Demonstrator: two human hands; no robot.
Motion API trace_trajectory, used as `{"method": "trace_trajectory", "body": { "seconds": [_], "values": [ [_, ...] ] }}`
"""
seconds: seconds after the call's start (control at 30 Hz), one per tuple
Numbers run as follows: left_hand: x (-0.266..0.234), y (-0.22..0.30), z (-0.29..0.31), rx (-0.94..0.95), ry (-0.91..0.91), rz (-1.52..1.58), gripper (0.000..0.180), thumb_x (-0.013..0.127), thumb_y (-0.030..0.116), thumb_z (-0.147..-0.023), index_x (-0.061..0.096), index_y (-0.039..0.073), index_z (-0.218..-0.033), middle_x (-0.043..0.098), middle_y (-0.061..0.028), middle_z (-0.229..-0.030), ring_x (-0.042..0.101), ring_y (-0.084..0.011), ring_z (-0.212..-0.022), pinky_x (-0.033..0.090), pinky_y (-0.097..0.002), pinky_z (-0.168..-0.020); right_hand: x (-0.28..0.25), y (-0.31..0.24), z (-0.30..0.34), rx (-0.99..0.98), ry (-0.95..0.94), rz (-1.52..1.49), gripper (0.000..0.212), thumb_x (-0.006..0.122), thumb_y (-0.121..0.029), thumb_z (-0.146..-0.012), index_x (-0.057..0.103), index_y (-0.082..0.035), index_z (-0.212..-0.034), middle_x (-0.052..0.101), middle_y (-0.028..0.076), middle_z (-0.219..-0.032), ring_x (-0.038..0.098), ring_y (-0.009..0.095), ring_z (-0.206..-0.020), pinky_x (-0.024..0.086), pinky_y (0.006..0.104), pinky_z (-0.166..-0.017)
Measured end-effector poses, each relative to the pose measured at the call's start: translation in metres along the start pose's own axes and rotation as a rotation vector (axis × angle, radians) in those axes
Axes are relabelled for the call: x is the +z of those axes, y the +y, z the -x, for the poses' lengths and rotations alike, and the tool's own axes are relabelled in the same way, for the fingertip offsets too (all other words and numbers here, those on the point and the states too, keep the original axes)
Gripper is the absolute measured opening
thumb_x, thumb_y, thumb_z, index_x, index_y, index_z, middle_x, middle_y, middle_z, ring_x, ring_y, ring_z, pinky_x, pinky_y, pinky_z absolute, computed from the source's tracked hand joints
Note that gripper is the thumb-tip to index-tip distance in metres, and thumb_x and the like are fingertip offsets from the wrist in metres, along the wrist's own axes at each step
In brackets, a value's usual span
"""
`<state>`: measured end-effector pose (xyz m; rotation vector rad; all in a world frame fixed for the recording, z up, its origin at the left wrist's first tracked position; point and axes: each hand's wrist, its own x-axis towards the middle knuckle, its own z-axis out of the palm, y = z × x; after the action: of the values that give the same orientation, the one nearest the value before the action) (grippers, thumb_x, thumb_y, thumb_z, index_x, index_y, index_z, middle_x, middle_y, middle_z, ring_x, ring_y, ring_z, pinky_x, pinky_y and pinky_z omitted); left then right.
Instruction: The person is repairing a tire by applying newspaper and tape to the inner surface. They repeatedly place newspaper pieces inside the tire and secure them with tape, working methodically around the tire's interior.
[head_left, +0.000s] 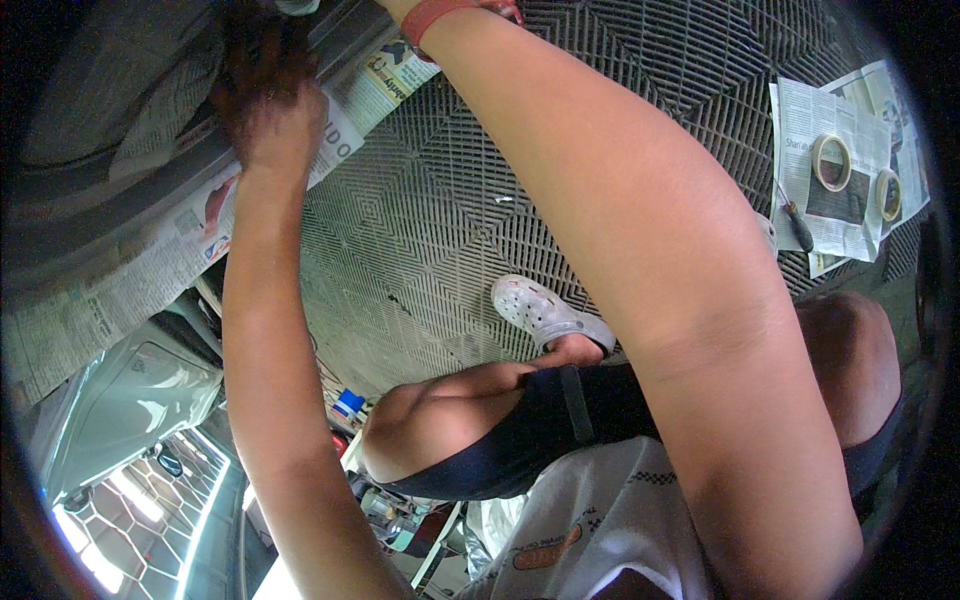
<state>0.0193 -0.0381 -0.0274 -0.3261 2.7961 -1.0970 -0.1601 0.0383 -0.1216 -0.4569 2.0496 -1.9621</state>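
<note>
My left hand (268,105) reaches up to a dark, glossy panel (120,185) at the upper left. Its fingers, deep in shadow, look stretched out against the panel's edge, beside newspaper sheets (170,255) lining that edge. Only the heel of my right hand (398,8) shows at the top border; its fingers are out of the picture. A red band (440,22) circles that wrist. Between the hands, a small pale object (297,5) is cut off by the top border, too little of it visible to name.
Two rolls of masking tape (831,163) and a dark-handled tool (797,228) lie on newspaper (790,120) at the right. Ribbed floor tiles (400,240) spread beneath me. My clog (540,308) stands there. A pale green car body part (130,400) is at the lower left.
</note>
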Motion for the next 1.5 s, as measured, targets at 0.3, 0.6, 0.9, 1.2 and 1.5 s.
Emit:
{"method": "trace_trajectory", "body": {
  "seconds": [0.3,0.6,0.9,1.2,1.5],
  "values": [
    [0.01,0.011,-0.01,-0.074,-0.304,0.107,0.04,0.061,0.02,-0.096,0.066,0.012,-0.135,0.059,-0.0174,-0.147,0.063,-0.0378,-0.128,0.058,-0.0575,-0.092,0.021,0.015,-0.03,-0.242,-0.161,0.643,0.019,0.067,-0.021,-0.095,0.079,-0.007,-0.101,0.079,0.017,-0.104,0.076,0.037,-0.101,0.061,0.0456,-0.082],
    [-0.004,0.039,-0.022,-0.106,-0.396,0.187,0.043,0.05,0.035,-0.103,0.08,0.004,-0.1,0.077,-0.025,-0.102,0.076,-0.0446,-0.093,0.062,-0.0562,-0.085,0.024,0.024,-0.037,-0.087,-0.11,0.308,0.02,0.069,-0.024,-0.093,0.081,-0.008,-0.096,0.079,0.021,-0.1,0.077,0.039,-0.098,0.062,0.0466,-0.083],
    [-0.017,0.059,-0.034,-0.139,-0.488,0.165,0.034,0.059,0.028,-0.099,0.078,0.003,-0.113,0.076,-0.0229,-0.117,0.074,-0.0398,-0.109,0.058,-0.053,-0.094,0.019,0.023,-0.041,0.014,-0.093,0.245,0.021,0.068,-0.025,-0.093,0.081,-0.008,-0.093,0.079,0.02,-0.097,0.076,0.041,-0.096,0.062,0.0499,-0.082],
    [0.043,0.055,-0.039,-0.043,-0.195,0.143,0.04,0.067,0.035,-0.096,0.075,-0.003,-0.108,0.076,-0.0274,-0.104,0.076,-0.0446,-0.095,0.062,-0.0562,-0.083,0.033,0.037,-0.041,-0.202,-0.046,0.388,0.022,0.066,-0.025,-0.094,0.081,-0.009,-0.092,0.079,0.017,-0.091,0.077,0.039,-0.091,0.062,0.0465,-0.077],
    [0.058,0.033,-0.042,-0.163,-0.602,0.32,0.058,0.052,0.047,-0.104,0.066,-0.001,-0.134,0.067,-0.0297,-0.134,0.067,-0.0476,-0.12,0.054,-0.0562,-0.103,-0.009,0.015,-0.048,-0.23,-0.392,0.573,0.038,0.059,-0.024,-0.098,0.074,-0.006,-0.129,0.069,0.021,-0.137,0.065,0.036,-0.128,0.056,0.0434,-0.102]
  ]
}}
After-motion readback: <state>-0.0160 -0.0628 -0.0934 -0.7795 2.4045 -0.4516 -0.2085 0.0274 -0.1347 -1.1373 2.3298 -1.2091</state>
